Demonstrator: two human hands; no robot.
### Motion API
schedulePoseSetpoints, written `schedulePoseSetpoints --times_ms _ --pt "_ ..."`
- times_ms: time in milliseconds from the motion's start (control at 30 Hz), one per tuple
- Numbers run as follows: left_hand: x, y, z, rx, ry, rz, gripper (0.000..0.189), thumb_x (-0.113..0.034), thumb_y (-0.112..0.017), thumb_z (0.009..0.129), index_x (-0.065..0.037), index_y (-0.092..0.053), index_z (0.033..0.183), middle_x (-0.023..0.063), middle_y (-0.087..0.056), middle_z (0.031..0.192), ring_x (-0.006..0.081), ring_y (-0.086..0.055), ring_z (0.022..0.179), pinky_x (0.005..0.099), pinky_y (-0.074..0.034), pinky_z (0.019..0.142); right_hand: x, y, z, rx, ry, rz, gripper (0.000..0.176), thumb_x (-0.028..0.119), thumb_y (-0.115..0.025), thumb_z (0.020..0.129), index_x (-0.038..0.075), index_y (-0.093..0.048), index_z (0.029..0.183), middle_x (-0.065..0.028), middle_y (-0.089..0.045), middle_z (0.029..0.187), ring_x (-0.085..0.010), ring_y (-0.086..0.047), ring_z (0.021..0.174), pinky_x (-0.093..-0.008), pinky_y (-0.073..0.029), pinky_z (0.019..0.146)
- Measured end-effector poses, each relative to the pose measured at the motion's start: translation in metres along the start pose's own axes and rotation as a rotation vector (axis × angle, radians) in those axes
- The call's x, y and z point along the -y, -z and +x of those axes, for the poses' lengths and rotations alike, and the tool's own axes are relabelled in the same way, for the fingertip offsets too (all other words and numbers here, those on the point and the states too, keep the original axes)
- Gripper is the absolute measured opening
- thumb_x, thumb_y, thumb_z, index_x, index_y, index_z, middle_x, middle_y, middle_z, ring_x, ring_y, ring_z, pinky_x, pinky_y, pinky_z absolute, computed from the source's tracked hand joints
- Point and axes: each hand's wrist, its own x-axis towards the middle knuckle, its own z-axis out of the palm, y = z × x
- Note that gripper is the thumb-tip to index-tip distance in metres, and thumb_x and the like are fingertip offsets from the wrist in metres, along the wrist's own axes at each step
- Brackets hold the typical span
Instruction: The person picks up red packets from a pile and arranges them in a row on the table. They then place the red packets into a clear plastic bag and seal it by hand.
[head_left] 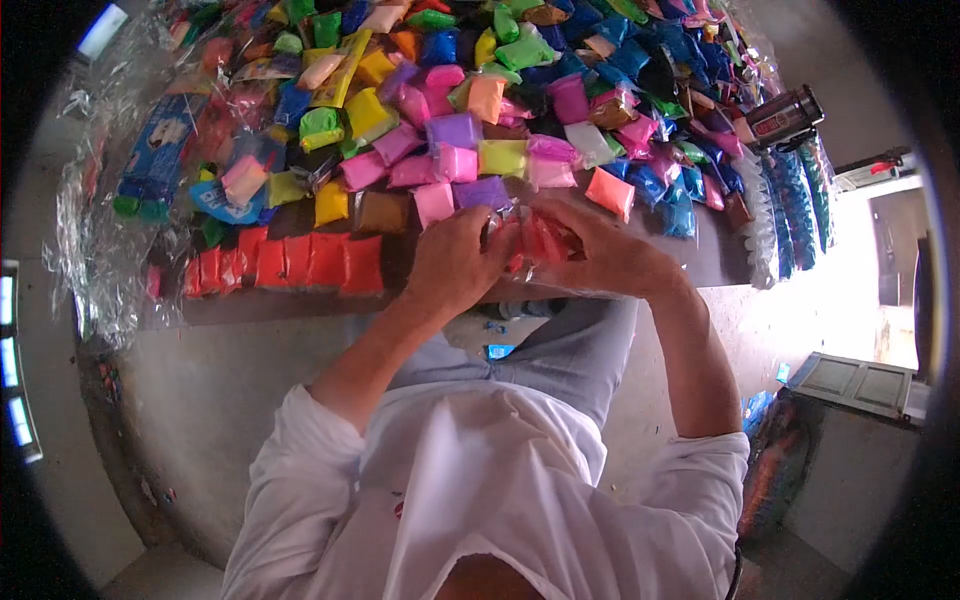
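Gripping a clear crinkled plastic bag of red-orange packets [535,245] at the near edge of the desk [300,305], left hand [455,262] clenched on its left side, right hand [612,255] pinching its right. Looks like an early stage: only a flat row of red-orange sealed packets [290,262] lined up just left. Farther back, a sprawling heap of loose multi-coloured packets [480,100], seemingly not yet gathered.

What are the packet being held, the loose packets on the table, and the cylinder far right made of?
Held packet, pinched by left hand and right hand: red-orange soft fill in glossy clear film, by the glints. Loose packets: same pillowy fill and crinkled film, probably. Cylinder: seemingly metal with black plastic; too small to confirm.
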Motion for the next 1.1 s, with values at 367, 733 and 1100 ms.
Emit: schedulePoseSetpoints --times_ms 367,733,1100 --pt "0.002 -0.006 0.000 -0.028 0.027 -0.011 0.031 -0.033 -0.052 0.089 -0.002 -0.057 0.087 0.0214 -0.061 0.078 0.0411 -0.060 0.076 0.0461 -0.047 0.063 0.009 0.005 0.001 0.067 -0.017 0.012 0.067 0.030 -0.073 0.072 0.005 -0.045 0.128 -0.0159 -0.052 0.120 -0.0282 -0.051 0.110 -0.0335 -0.041 0.093" --pt "0.003 -0.004 0.000 0.040 0.088 -0.107 0.037 -0.037 -0.049 0.089 0.000 -0.054 0.082 0.0232 -0.059 0.076 0.0429 -0.058 0.075 0.0500 -0.045 0.066 -0.016 -0.022 -0.004 -0.140 0.086 0.050 0.041 0.033 -0.059 0.086 0.004 -0.054 0.114 -0.0139 -0.058 0.097 -0.0231 -0.057 0.086 -0.0337 -0.046 0.076" --pt "0.003 -0.006 -0.008 -0.026 0.045 -0.248 0.034 -0.032 -0.053 0.089 0.001 -0.055 0.080 0.0225 -0.058 0.074 0.0408 -0.057 0.073 0.0458 -0.044 0.064 -0.022 -0.029 -0.001 -0.170 0.049 0.251 0.030 0.018 -0.050 0.093 0.002 -0.053 0.118 -0.0073 -0.059 0.096 -0.0127 -0.056 0.090 -0.0262 -0.049 0.071"
